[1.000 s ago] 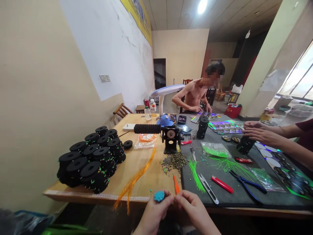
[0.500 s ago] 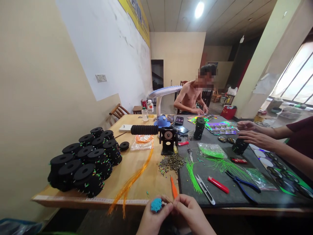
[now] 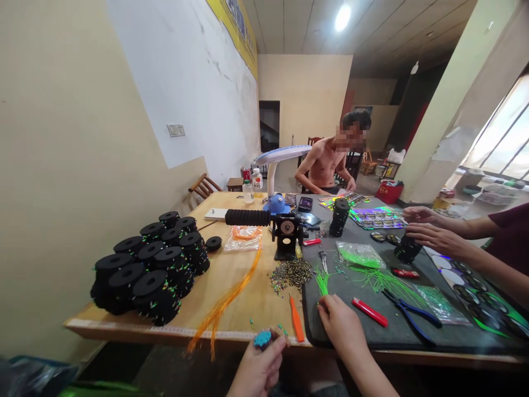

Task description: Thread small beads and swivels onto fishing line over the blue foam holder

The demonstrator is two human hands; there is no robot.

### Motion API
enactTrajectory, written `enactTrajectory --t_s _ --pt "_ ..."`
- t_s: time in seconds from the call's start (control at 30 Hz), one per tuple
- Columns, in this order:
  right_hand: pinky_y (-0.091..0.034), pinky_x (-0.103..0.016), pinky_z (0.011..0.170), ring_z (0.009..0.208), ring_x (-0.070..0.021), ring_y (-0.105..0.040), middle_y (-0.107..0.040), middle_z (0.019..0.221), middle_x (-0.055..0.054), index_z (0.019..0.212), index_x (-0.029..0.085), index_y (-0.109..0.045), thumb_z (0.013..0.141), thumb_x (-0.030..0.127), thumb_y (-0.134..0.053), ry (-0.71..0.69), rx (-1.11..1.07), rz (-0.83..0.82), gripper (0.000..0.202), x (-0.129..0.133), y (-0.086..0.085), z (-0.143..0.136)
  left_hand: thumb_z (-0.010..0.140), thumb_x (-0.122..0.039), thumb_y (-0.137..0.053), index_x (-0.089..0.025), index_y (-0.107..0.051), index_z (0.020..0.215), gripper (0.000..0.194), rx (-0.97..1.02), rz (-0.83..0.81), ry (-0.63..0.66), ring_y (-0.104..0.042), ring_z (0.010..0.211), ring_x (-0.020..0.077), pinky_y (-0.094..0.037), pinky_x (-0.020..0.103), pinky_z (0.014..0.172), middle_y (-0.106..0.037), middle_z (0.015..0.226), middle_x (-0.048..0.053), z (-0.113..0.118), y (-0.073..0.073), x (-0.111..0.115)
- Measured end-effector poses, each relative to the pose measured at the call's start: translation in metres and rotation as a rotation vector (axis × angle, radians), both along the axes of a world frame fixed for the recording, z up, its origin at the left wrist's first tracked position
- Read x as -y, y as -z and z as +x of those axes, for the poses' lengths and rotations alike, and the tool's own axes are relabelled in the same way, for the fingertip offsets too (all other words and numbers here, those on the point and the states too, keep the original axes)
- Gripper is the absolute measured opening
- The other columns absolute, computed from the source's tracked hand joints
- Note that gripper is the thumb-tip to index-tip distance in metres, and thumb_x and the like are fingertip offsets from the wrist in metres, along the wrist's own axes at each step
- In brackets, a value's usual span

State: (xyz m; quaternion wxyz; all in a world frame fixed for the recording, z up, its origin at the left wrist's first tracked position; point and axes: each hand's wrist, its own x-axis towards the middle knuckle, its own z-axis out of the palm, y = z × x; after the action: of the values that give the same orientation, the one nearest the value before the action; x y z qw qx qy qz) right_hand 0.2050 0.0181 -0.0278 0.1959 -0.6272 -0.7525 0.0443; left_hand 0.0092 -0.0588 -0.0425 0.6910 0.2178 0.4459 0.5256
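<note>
While the left hand [image 3: 260,368] hangs at the near edge of the pale wooden worktop [image 3: 237,295], its grip is closed around a round, bumpy turquoise cluster [image 3: 262,338] that shows above the curled fingers, with the thumb pressed in beside it. Close to the thumb's tip is a small tan piece [image 3: 283,334], too blurred to name. The right hand [image 3: 341,325] is low over the dark grey mat [image 3: 386,338], its fingers bent down at the near end of a bundle of thin, bright green strands [image 3: 322,281]; the fingertips are hidden, so whether this grip pinches the strands or only touches them cannot be told. The cluster looks light and knobbly, probably built of many small parts that a hard squeeze might loosen, so it is best held around its sides, away from the bumpy face. The strands lie on the mat and seem light, smooth and springy, likely to slide past each other; gathering them together near 1 end, flat between thumb and forefinger, should suit them. Between the 2 hands, a slim bright orange tool [image 3: 296,318] lies on the wood near the mat's edge. A red plastic lighter [image 3: 370,312] lies just beside the right hand, with blue-handled pliers [image 3: 400,305] farther right.
</note>
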Motion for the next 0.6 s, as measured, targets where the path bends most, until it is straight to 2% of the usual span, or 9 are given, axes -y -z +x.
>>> enactTrajectory --t_s 0.23,0.37,0.5,0.6 --pt "-0.037 -0.024 0.057 0.074 -0.0178 -0.068 -0.070 0.084 -0.005 0.083 0.020 -0.065 0.090 0.016 -0.048 0.022 0.195 -0.007 0.019 -0.005 -0.006 -0.008 0.048 -0.053 -0.088 -0.013 -0.061 0.070 0.053 -0.002 -0.004 0.010 -0.016 0.038 -0.0006 -0.005 0.015 0.037 -0.036 0.050 -0.010 0.000 0.000 0.001" --pt "-0.034 -0.026 0.053 0.070 -0.0180 -0.067 -0.070 0.083 -0.005 0.081 0.020 -0.064 0.089 0.015 -0.047 0.019 0.214 0.015 0.020 -0.006 -0.005 -0.009 0.046 -0.050 -0.090 -0.014 -0.061 0.074 0.054 0.021 0.004 0.003 -0.015 0.038 -0.0006 -0.005 0.015 0.037 -0.033 0.049 -0.011 0.001 0.000 0.001" --pt "-0.033 -0.025 0.053 0.066 -0.0169 -0.064 -0.068 0.079 -0.004 0.077 0.020 -0.061 0.085 0.014 -0.047 0.020 0.147 0.038 0.018 -0.004 -0.004 -0.006 0.044 -0.046 -0.092 -0.015 -0.063 0.083 0.057 0.042 -0.026 -0.015 -0.015 0.038 -0.0012 -0.004 0.015 0.039 -0.030 0.050 -0.013 0.001 0.000 0.002" --pt "-0.038 -0.025 0.057 0.063 -0.0166 -0.061 -0.065 0.074 -0.003 0.076 0.021 -0.058 0.085 0.019 -0.047 -0.032 -0.056 0.031 0.015 0.009 -0.005 -0.005 0.044 -0.043 -0.093 -0.014 -0.065 0.088 0.059 0.065 -0.049 -0.027 -0.016 0.039 -0.0019 -0.003 0.015 0.039 -0.035 0.054 -0.012 0.000 -0.003 0.002"
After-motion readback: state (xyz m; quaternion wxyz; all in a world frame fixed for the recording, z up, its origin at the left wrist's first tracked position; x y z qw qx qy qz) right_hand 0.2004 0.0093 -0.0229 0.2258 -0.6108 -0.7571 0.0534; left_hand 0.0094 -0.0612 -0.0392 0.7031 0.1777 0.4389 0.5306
